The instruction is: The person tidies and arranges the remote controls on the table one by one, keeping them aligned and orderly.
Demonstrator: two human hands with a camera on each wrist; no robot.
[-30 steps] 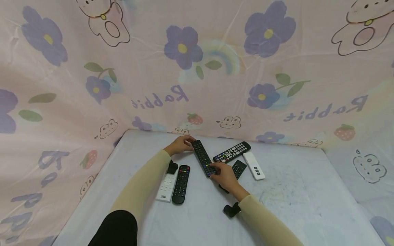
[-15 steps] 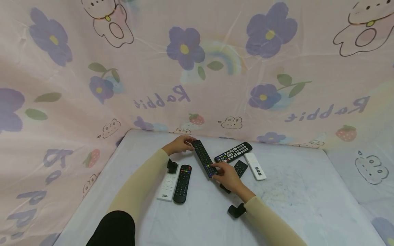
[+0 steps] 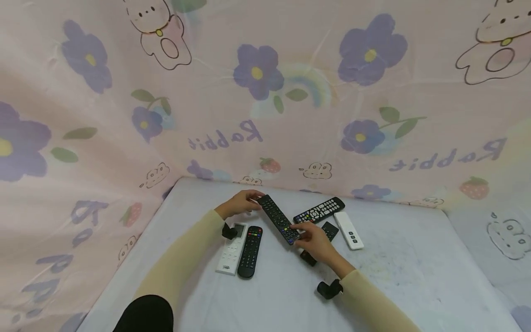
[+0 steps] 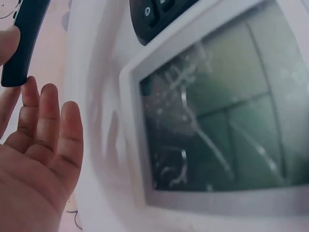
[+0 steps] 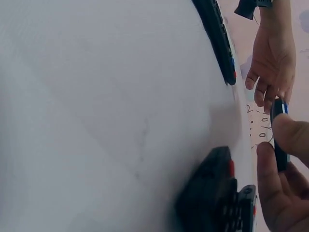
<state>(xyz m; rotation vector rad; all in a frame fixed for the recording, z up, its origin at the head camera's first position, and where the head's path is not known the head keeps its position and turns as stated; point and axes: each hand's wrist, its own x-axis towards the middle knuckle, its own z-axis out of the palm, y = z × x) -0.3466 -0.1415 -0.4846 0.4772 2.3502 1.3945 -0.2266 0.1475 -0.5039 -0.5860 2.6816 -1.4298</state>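
A long black remote control (image 3: 279, 219) with several coloured buttons is held up at a slant between both hands. My left hand (image 3: 241, 203) pinches its far end; in the left wrist view the thumb lies on the remote (image 4: 25, 46) and the other fingers extend below it. Its near end is gripped by my right hand (image 3: 316, 240), thumb on one side and fingers on the other, as the right wrist view shows the remote (image 5: 280, 145) edge-on. Below my left wrist lie a white remote with a screen (image 3: 231, 251) and a rounded black remote (image 3: 250, 252).
Right of the held remote, a black remote with white buttons (image 3: 319, 210) lies by the back edge. Beside it is a slim white remote (image 3: 349, 230). Another black remote (image 3: 330, 230) is partly hidden by my right hand. A patterned curtain (image 3: 298, 138) hangs behind the white table (image 3: 398, 276).
The head view has shifted a little. The held remote's near end has swung slightly right with my right hand. My left wrist has moved slightly left, uncovering more of the white remote's screen.
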